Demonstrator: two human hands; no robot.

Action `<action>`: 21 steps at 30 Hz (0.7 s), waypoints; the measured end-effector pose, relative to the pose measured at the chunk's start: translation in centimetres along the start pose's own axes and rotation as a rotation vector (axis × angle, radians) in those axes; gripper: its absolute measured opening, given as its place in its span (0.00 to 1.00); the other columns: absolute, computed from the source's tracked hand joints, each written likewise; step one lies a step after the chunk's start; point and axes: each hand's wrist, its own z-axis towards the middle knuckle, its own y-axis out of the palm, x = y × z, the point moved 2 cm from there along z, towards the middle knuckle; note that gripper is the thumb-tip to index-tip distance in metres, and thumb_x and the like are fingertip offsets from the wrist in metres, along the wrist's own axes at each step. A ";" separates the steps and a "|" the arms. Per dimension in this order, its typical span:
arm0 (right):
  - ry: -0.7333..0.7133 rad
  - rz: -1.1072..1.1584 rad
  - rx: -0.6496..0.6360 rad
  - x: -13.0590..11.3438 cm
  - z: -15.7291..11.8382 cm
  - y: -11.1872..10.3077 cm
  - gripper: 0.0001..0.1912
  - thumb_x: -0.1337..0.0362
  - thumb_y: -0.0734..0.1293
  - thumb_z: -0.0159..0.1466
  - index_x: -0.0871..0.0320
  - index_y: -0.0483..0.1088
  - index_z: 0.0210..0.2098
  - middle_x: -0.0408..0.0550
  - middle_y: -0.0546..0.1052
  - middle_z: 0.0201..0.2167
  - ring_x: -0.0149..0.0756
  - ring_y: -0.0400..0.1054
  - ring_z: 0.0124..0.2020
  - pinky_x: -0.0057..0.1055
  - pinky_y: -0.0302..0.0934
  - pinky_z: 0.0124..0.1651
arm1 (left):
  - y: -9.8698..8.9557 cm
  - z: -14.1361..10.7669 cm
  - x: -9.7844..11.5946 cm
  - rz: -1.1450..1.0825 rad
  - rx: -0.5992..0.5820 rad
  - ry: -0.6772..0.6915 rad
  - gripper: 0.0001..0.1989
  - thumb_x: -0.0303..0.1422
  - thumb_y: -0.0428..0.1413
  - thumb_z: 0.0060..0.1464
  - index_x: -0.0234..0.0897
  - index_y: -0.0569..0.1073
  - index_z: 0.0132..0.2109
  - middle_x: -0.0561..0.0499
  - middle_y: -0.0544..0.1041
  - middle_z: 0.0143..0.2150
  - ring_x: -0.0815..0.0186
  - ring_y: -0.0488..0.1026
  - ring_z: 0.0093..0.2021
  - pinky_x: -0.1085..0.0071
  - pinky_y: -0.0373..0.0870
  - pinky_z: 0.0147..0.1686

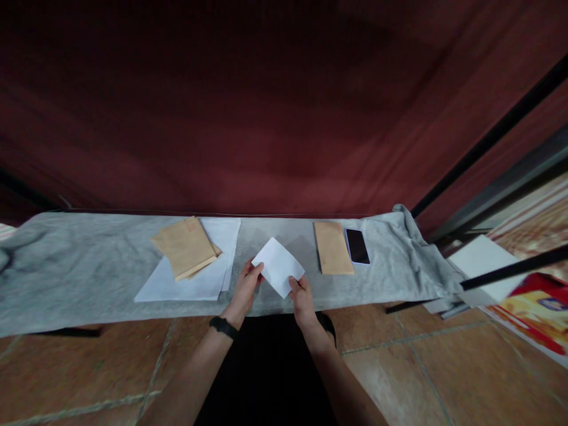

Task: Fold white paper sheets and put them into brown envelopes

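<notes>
Both hands pinch a small white paper (pixel 278 267) above the worktop (pixel 275 303), the left hand (pixel 247 283) at its left corner, the right hand (pixel 302 293) at its lower right edge. It looks light and fairly stiff, perhaps folded, and likely to crease under pressure, so a gentle hold at opposite edges suits it. One brown envelope (pixel 334 248) lies to its right, beside a phone (pixel 357 246).
</notes>
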 end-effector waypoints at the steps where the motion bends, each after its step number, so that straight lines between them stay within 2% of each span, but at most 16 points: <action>1: 0.020 0.018 -0.007 0.1 0.1 -0.2 0.25 0.49 0.64 0.59 0.58 0.73 0.50 0.51 0.81 0.44 0.44 0.75 0.43 0.37 0.70 0.45 | -0.1 0.1 0.1 -0.014 -0.008 -0.002 0.27 0.42 0.66 0.44 0.35 0.75 0.51 0.45 0.79 0.42 0.62 0.76 0.40 0.70 0.71 0.34; 3: 0.031 -0.020 0.007 0.2 0.3 -0.7 0.23 0.52 0.64 0.59 0.58 0.73 0.49 0.51 0.81 0.41 0.43 0.75 0.41 0.36 0.70 0.43 | -0.4 0.4 0.1 0.005 -0.014 0.010 0.27 0.43 0.67 0.39 0.35 0.76 0.47 0.47 0.80 0.38 0.63 0.76 0.35 0.71 0.69 0.32; 5: -0.025 -0.141 0.041 0.0 0.8 -1.4 0.21 0.55 0.63 0.60 0.58 0.72 0.48 0.51 0.81 0.40 0.43 0.75 0.40 0.36 0.69 0.43 | -0.7 0.7 -0.1 0.122 -0.022 0.047 0.24 0.44 0.66 0.39 0.35 0.77 0.42 0.50 0.79 0.32 0.65 0.74 0.30 0.72 0.67 0.29; 9: -0.214 -0.525 0.091 -0.9 1.7 -2.5 0.23 0.61 0.61 0.64 0.59 0.65 0.58 0.54 0.79 0.46 0.43 0.75 0.45 0.36 0.68 0.48 | -1.0 0.9 -0.8 0.301 -0.046 0.098 0.15 0.41 0.65 0.42 0.35 0.76 0.35 0.53 0.75 0.26 0.67 0.71 0.25 0.73 0.64 0.26; 12: -0.335 -0.824 0.126 -1.4 2.5 -3.0 0.27 0.64 0.59 0.67 0.60 0.57 0.65 0.58 0.77 0.51 0.43 0.75 0.46 0.36 0.68 0.49 | -0.8 0.5 -1.2 0.439 -0.027 0.141 0.19 0.34 0.65 0.44 0.36 0.76 0.45 0.53 0.78 0.30 0.65 0.74 0.28 0.71 0.67 0.30; 16: -0.473 -1.099 0.112 -1.8 3.6 -2.9 0.27 0.67 0.56 0.69 0.61 0.55 0.67 0.59 0.76 0.53 0.43 0.74 0.48 0.36 0.67 0.50 | -0.1 -1.1 -1.2 0.911 -0.013 0.213 0.34 0.32 0.61 0.52 0.39 0.63 0.65 0.48 0.81 0.38 0.57 0.79 0.37 0.66 0.72 0.38; 19: -0.551 -1.253 0.076 -1.9 4.2 -2.7 0.26 0.68 0.56 0.69 0.62 0.56 0.66 0.59 0.77 0.50 0.44 0.73 0.48 0.37 0.66 0.51 | 0.2 -2.1 -1.2 1.147 0.000 0.213 0.39 0.34 0.58 0.57 0.37 0.52 0.71 0.44 0.82 0.41 0.52 0.80 0.40 0.64 0.73 0.40; 21: -0.574 -1.331 0.072 -1.9 4.2 -2.6 0.25 0.68 0.56 0.69 0.62 0.58 0.65 0.59 0.77 0.50 0.45 0.72 0.48 0.39 0.65 0.52 | 0.2 -2.4 -1.2 1.242 0.011 0.232 0.39 0.35 0.57 0.59 0.38 0.49 0.72 0.43 0.82 0.43 0.51 0.80 0.42 0.63 0.73 0.41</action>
